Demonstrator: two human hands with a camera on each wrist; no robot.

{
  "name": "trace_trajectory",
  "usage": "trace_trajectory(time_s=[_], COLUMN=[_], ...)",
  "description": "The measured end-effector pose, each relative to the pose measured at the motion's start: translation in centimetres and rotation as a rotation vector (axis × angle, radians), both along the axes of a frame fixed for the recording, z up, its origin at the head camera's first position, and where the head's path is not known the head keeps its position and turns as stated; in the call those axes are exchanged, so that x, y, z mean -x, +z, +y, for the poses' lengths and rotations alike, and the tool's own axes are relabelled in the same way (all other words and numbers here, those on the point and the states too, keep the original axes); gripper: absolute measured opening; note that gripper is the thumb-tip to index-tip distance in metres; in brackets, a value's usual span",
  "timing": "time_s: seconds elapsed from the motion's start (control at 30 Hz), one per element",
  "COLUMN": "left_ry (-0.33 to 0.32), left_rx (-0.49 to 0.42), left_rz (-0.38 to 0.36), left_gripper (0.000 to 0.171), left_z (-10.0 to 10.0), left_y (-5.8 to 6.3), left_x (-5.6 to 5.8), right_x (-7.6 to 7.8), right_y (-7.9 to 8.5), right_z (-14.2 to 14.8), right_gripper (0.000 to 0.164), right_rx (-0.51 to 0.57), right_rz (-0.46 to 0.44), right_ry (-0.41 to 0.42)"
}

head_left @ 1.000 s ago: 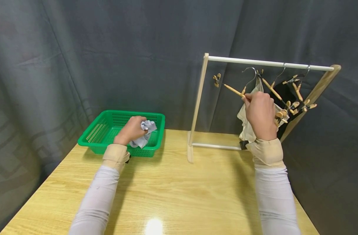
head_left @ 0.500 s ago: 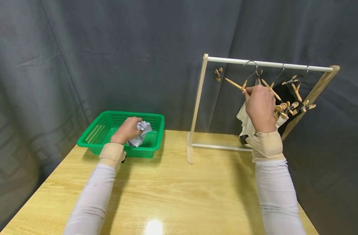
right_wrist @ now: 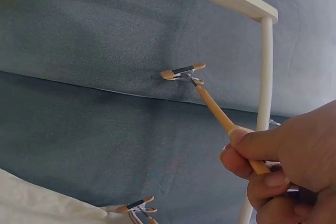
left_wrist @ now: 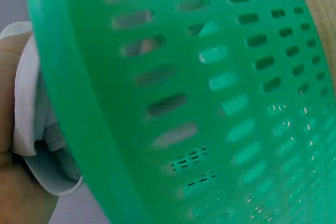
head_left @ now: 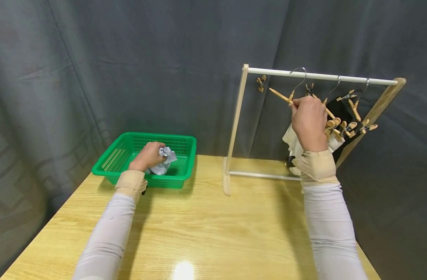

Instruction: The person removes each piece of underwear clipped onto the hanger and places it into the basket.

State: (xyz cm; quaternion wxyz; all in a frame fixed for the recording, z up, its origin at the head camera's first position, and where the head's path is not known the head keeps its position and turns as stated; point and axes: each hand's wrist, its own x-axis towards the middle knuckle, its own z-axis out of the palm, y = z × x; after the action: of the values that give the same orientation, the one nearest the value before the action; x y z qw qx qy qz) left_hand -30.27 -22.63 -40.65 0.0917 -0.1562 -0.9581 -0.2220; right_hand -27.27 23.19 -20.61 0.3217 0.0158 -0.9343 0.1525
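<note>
Though partly hidden, hanger bar [right_wrist: 216,109] apparently through right grip [head_left: 309,120].

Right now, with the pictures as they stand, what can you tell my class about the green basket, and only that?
The green basket is rectangular and open-topped, apparently plastic, with a smooth rim and rows of slots through its walls, which slope in towards the base. It stands upright on the wooden table, to the person's left, near the dark curtain. The left hand reaches across its near rim, gripping a pale grey cloth; whether the cloth touches the basket is unclear.
</note>
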Motion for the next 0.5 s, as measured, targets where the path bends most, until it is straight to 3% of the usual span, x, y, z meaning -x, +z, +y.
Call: trace_trajectory(time_s=[0.23, 0.5], left_ry=[0.026, 0.016], left_rx=[0.02, 0.059], left_rz=[-0.08, -0.285], left_gripper=[0.043, 0.05], left_z=[-0.4, 0.2], left_y=[0.0, -0.2], left_x=[0.4, 0.3], right_x=[0.7, 1.4], right_y=[0.8, 0.8], right_z=[0.1, -0.1], right_gripper=[0.032, 0.03], right_rx=[-0.044, -0.073], right_rz=[0.01, 0.0], right_ry=[0.011, 0.016])
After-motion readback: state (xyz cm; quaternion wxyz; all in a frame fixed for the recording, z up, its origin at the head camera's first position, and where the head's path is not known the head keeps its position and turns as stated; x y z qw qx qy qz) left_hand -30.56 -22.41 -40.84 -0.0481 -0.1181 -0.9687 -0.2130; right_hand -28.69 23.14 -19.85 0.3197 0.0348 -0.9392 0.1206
